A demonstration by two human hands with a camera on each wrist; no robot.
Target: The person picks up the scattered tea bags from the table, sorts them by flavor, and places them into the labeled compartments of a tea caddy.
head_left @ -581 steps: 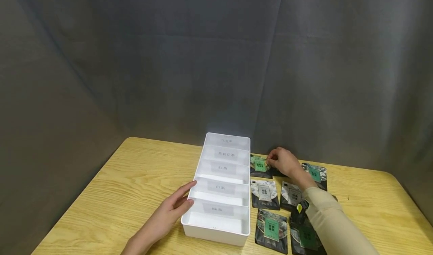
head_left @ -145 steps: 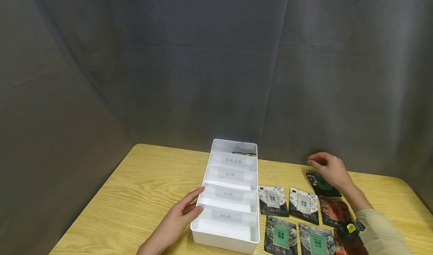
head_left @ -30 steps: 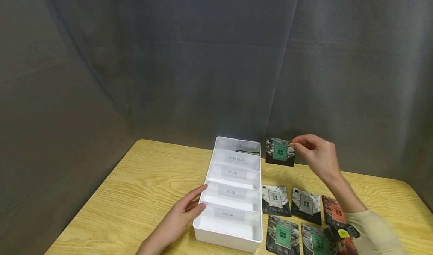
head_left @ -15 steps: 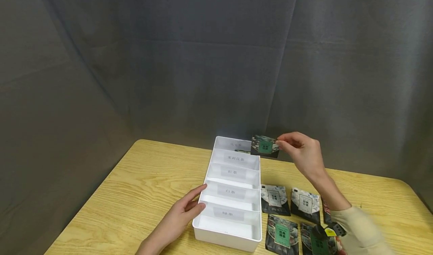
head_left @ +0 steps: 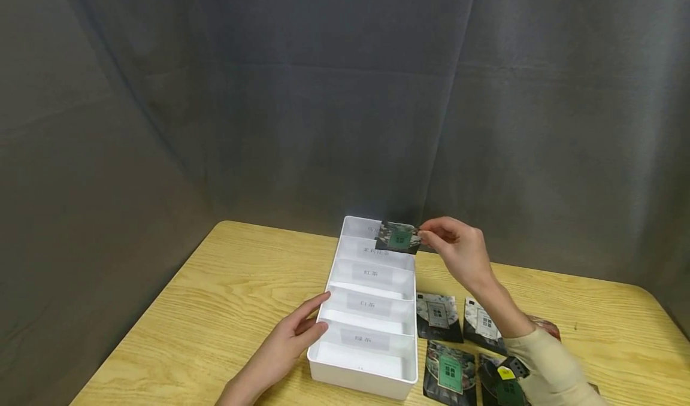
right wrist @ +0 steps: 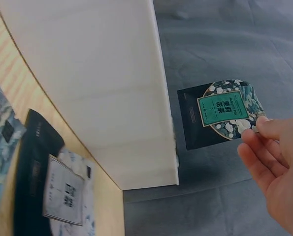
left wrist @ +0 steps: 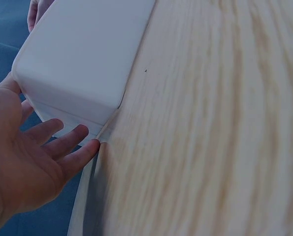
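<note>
My right hand pinches a dark jasmine tea packet with a green label by its edge. In the head view the packet hangs over the far right of a white divided box, overlapping the two farthest compartments. The right wrist view shows this packet level with the box's rim, its label facing the camera. My left hand rests its fingertips and thumb against the box's left side. Seen from the left wrist, the fingers lie loosely extended along the box wall, not curled round it.
Right of the box lie black-and-white tea packets and green-labelled tea packets. A red packet is partly hidden by my right forearm. Labels mark the box's several compartments. A grey curtain hangs behind the wooden table.
The jasmine tea packet was lifted from the table's right and carried left over the box by my right hand. Earlier, a packet entered the farthest compartment. My left hand stays on the box.
</note>
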